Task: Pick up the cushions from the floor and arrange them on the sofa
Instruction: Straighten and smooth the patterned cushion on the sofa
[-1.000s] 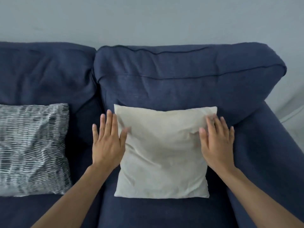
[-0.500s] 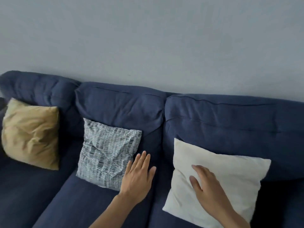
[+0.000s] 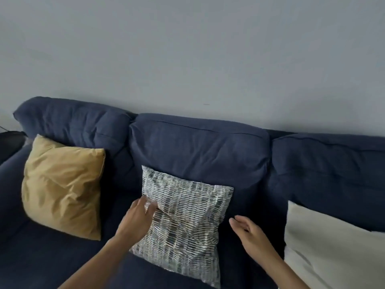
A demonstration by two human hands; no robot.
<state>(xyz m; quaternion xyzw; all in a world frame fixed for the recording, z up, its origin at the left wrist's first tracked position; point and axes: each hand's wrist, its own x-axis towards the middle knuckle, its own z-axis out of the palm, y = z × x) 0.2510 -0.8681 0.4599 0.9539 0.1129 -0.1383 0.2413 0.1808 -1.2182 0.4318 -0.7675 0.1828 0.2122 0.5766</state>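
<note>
Three cushions lean against the back of a dark blue sofa (image 3: 198,147). A mustard cushion (image 3: 62,186) sits at the left, a black-and-white patterned cushion (image 3: 187,222) in the middle, and a cream cushion (image 3: 333,253) at the right, cut off by the frame edge. My left hand (image 3: 137,217) rests with its fingertips on the left edge of the patterned cushion, fingers blurred. My right hand (image 3: 252,236) hovers just right of that cushion, fingers apart, holding nothing and touching no cushion.
A plain grey wall (image 3: 187,59) rises behind the sofa. A dark object (image 3: 10,142) shows past the sofa's left end. The seat (image 3: 41,257) in front of the mustard cushion is bare fabric.
Both hands left the cream cushion and moved left to the patterned one. My view swung left, bringing the mustard cushion into sight and pushing the cream one to the right edge.
</note>
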